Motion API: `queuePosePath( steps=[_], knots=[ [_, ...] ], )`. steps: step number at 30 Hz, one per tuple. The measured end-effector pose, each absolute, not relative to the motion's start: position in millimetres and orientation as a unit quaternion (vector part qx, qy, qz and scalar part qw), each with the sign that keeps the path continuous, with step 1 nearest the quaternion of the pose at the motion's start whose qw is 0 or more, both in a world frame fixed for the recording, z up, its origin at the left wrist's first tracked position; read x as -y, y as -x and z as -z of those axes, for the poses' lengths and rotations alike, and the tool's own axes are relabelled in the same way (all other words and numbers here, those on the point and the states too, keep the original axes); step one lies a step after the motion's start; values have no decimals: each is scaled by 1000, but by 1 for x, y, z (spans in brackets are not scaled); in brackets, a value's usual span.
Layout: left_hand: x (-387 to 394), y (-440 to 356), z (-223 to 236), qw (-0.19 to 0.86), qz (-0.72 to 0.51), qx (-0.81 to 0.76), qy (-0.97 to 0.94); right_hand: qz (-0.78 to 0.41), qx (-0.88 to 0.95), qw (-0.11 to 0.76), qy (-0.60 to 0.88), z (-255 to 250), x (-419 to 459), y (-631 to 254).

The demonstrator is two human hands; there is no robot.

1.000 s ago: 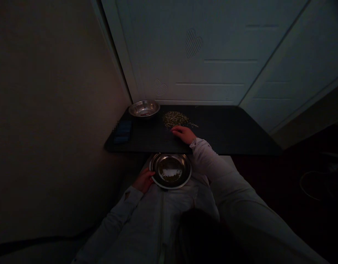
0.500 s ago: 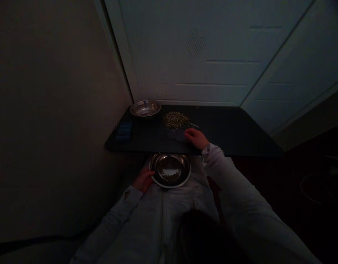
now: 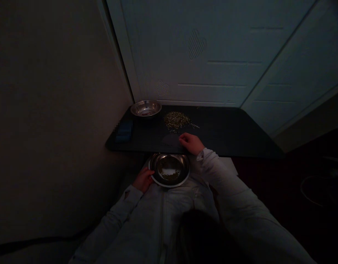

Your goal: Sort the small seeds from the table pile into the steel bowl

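We record the left hand (image 3: 142,179) curled on the rim of a stainless steel bowl (image 3: 169,185), which sits against the person's chest with small grains in its base. The right hand (image 3: 191,143) rests half-curled on the tabletop (image 3: 226,141), just short of a loose, mottled pile of grains (image 3: 176,121); we cannot tell if it holds any. We judge the bowl light and slick, best taken by the rim; the grains look hard, small and prone to scatter.
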State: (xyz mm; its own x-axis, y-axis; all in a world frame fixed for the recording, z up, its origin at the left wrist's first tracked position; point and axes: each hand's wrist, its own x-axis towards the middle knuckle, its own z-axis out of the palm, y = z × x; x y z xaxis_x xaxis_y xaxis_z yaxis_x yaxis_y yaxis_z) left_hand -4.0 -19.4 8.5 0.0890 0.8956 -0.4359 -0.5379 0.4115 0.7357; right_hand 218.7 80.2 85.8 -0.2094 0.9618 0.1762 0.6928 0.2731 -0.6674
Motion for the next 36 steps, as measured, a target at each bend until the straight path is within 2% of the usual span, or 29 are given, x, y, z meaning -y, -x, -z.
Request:
queuePosePath(
  steps=[13, 28, 32, 36],
  knots=[
    [20, 3, -9, 712, -502, -445, -205, -311, 765, 266, 497, -86, -76, -219],
    [19, 5, -9, 713, -494, -451, -209, -349, 760, 272, 475, -85, -77, -219],
    [19, 6, -6, 713, -498, -447, -210, -374, 745, 303, 461, -83, -74, -220],
    [19, 6, -6, 715, -494, -445, -215, -369, 685, 395, 489, -83, -48, -229]
  ],
)
